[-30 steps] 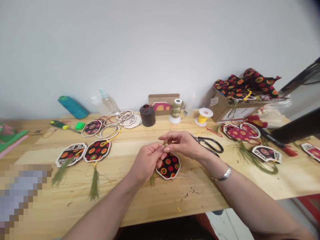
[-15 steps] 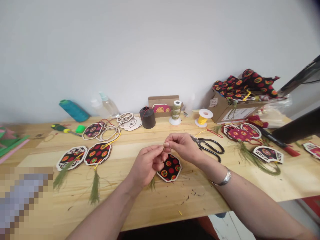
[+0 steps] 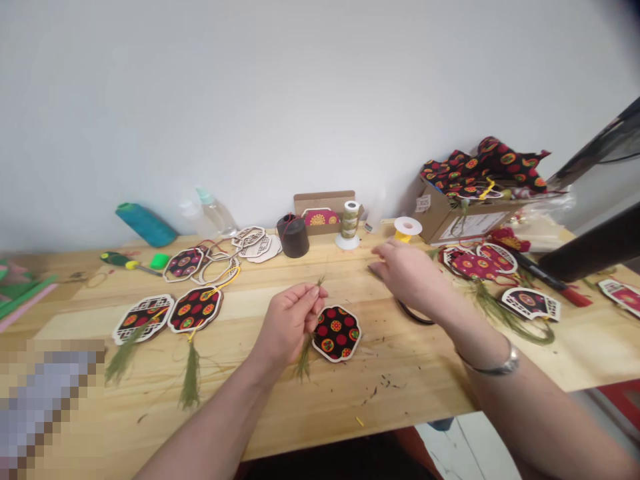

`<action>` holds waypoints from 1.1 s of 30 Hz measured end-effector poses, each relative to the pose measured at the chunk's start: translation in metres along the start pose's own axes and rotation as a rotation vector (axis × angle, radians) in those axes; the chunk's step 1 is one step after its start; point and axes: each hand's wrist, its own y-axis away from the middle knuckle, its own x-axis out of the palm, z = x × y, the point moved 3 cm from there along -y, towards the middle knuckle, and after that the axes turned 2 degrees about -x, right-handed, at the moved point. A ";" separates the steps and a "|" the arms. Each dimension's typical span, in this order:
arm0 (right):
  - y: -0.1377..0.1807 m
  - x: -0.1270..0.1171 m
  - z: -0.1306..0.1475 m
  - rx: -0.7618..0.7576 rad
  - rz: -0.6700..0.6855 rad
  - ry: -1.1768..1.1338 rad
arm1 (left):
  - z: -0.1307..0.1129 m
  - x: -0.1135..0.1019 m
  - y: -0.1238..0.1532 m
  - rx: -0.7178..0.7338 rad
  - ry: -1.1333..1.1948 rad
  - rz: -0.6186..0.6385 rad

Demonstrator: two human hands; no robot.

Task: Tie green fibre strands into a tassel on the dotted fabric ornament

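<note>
My left hand [image 3: 293, 320] pinches a thin green tassel [image 3: 305, 357] just above the wooden table; the tassel's top sticks up past my fingertips and its fringe hangs below my palm. Right beside it lies a fabric-covered ornament [image 3: 337, 332], black with red and orange dots. My right hand [image 3: 407, 275] is out to the right over the black scissors [image 3: 415, 315], which it mostly covers. Its fingers are blurred by motion.
Two finished ornaments with green tassels [image 3: 167, 313] lie at left, with wooden frames [image 3: 253, 241] behind them. Thread spools [image 3: 349, 223], a dark pot [image 3: 293, 235], a yellow spool [image 3: 407, 229] and a cardboard box of printed fabric [image 3: 470, 200] stand along the wall. More ornaments [image 3: 500, 267] lie at right.
My right hand has left the tassel and moved right to the scissors. My left hand keeps hold of the tassel alone and has dropped slightly.
</note>
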 end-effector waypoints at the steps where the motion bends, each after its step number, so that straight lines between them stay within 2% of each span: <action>1: 0.007 0.000 -0.008 0.012 0.112 0.142 | 0.000 0.000 0.000 0.000 0.007 -0.008; 3: 0.023 0.003 -0.024 0.013 0.271 0.314 | -0.001 -0.001 0.000 0.001 0.016 -0.023; 6: 0.045 0.013 -0.040 -0.002 0.358 0.360 | -0.002 -0.003 0.001 0.032 0.002 -0.039; 9: 0.055 0.019 -0.045 0.048 0.368 0.307 | -0.002 -0.003 0.001 0.058 -0.018 -0.048; 14: 0.051 0.021 -0.040 0.050 0.363 0.280 | -0.001 -0.004 0.001 0.012 0.080 -0.028; 17: 0.046 0.018 -0.043 0.051 0.302 0.248 | -0.001 -0.006 -0.001 -0.007 0.157 -0.017; 20: 0.038 0.009 -0.045 0.103 0.242 0.013 | 0.000 -0.009 -0.004 -0.023 0.211 -0.010; 24: 0.023 0.000 -0.020 0.032 0.367 -0.707 | 0.000 -0.010 -0.006 -0.040 0.241 -0.006; 26: 0.015 -0.004 -0.003 -0.056 0.369 -0.947 | -0.001 -0.011 -0.007 -0.045 0.254 -0.011; 29: 0.011 -0.004 0.012 -0.140 0.412 -1.086 | -0.002 -0.011 -0.008 -0.057 0.287 -0.019; 33: 0.020 0.005 0.012 -0.146 0.596 -1.089 | -0.004 -0.010 -0.008 -0.051 0.309 -0.022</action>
